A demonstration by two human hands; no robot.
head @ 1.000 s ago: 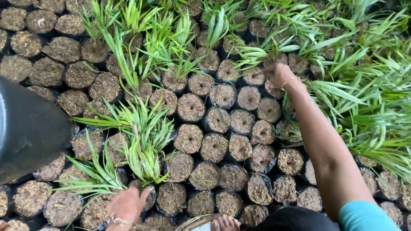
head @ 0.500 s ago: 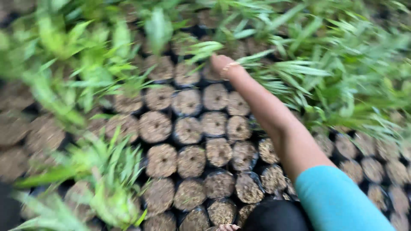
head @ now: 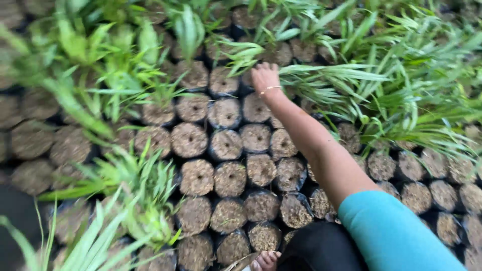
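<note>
Head view, looking down on a nursery bed.

Nearest, at 6 o'clock: a bare foot [head: 265, 261] at the bottom edge, toes showing, beside dark trousers [head: 321, 251]. At 5 o'clock, a turquoise sleeve [head: 396, 236] covers the upper part of the right arm.

Around these, packed rows of soil-filled black grow bags [head: 230, 178] sit edge to edge, tops round, each with a small hole in the middle of the soil. The bags from 6 o'clock up to the centre hold no plants.

At 7 to 8 o'clock: a blurred clump of green seedlings [head: 135, 195], long narrow leaves, standing in bags at the near left.

The bare forearm runs from the sleeve toward 12 o'clock, over the unplanted bags.

Right hand [head: 265, 76] at about 12 o'clock, well out from the body, a thin bangle [head: 270, 89] at the wrist. Back of hand faces the camera; fingers curl downward at the edge of a bag, among the bases of the leafy seedlings [head: 351, 80]. Whether the fingers grip a stem or only touch soil: cannot tell, the fingertips are hidden under the hand and leaves.

Left hand: out of frame.

Farthest, 10 to 2 o'clock: dense planted seedlings across the top, thickest at 2 o'clock.
</note>
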